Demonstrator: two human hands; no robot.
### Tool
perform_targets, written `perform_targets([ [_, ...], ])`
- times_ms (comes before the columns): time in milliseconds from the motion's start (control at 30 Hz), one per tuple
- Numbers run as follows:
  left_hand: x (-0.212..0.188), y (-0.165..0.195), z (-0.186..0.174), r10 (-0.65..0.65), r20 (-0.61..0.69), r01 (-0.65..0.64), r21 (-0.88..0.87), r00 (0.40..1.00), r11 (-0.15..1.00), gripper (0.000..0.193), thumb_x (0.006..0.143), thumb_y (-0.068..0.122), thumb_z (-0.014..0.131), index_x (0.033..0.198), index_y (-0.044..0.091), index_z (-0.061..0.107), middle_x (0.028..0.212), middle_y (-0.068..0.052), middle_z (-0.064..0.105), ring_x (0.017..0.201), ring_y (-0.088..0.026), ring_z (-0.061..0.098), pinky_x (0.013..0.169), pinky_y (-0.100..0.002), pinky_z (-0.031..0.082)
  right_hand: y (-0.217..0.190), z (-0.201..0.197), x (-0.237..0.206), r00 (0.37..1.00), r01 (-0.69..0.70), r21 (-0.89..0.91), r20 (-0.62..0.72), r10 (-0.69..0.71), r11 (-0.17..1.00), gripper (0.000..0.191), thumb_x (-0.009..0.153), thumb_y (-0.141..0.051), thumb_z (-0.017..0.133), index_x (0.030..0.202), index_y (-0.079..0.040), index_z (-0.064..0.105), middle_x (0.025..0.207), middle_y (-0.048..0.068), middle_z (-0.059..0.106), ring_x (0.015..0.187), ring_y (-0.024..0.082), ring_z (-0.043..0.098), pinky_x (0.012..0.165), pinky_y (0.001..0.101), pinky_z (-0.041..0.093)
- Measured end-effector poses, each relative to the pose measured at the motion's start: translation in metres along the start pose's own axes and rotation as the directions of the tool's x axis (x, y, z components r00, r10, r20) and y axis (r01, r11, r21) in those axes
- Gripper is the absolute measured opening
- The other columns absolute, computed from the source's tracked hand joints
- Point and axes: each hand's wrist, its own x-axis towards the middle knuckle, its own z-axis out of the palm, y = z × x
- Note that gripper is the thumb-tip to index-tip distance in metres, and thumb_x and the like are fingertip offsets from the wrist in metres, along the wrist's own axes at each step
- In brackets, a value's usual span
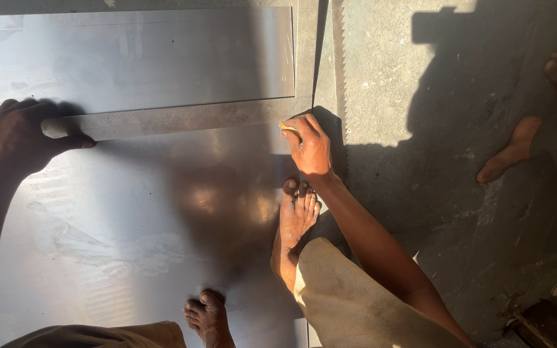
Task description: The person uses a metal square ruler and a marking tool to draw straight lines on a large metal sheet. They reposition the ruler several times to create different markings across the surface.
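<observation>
Sheet metal (130, 225) underfoot: left hand (17, 138) presses the steel square (182, 119), right hand (309, 148) pinches a scriber (290, 130).

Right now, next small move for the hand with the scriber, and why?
Probably draw the right hand with its small brass-coloured scriber along the steel square: the tip sits at the square's corner, and the left hand presses the blade flat on the metal sheet.

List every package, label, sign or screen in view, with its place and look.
None in view: only a bare metal sheet, a steel square under the left hand, a small brass-coloured tool in the right hand, and concrete floor.
</observation>
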Motion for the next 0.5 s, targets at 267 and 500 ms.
perform_targets([
  [267, -0.004, 0.014, -0.018, -0.029, 0.038, 0.03, -0.032, 0.999, 0.999, 0.049, 0.082, 0.059, 0.08, 0.118, 0.026, 0.077, 0.1, 0.002, 0.078, 0.093, -0.018, 0.07, 0.103, -0.038, 0.054, -0.012, -0.018, 0.003, 0.953, -0.117, -0.135, 0.262, 0.149, 0.984, 0.006, 0.093, 0.002, 0.063, 0.094, 0.0, 0.069, 0.096, 0.017, 0.066, 0.086, 0.035, 0.069, 0.072, 0.0431, 0.053],
  [500, 0.007, 0.019, -0.022, -0.077, -0.004, 0.077, -0.012, 0.997, 0.997, 0.06, 0.073, 0.065, 0.08, 0.117, 0.024, 0.078, 0.102, -0.002, 0.077, 0.097, -0.024, 0.07, 0.093, -0.039, 0.056, -0.008, -0.006, 0.001, 0.963, -0.157, -0.091, 0.206, 0.173, 0.983, 0.008, 0.086, -0.002, 0.074, 0.094, -0.003, 0.074, 0.093, 0.014, 0.071, 0.085, 0.031, 0.071, 0.072, 0.0384, 0.054],
])
